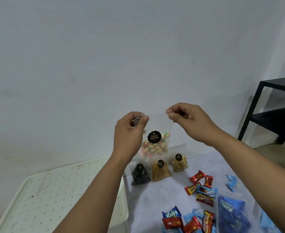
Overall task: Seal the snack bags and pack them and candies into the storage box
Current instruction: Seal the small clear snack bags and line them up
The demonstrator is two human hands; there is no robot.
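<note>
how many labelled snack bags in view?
4. One held up by its top corners between left hand and right hand. Three stand on the table: dark bag, orange bag, pale bag. None look hidden.

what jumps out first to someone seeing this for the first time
Both hands, left hand and right hand, pinch the top corners of a clear snack bag of pastel biscuits, held up in mid-frame before the pale wall. Below it three smaller snack bags stand in a row on the table, with red and blue candies scattered nearer. A white dotted box lid sits at lower left.
</note>
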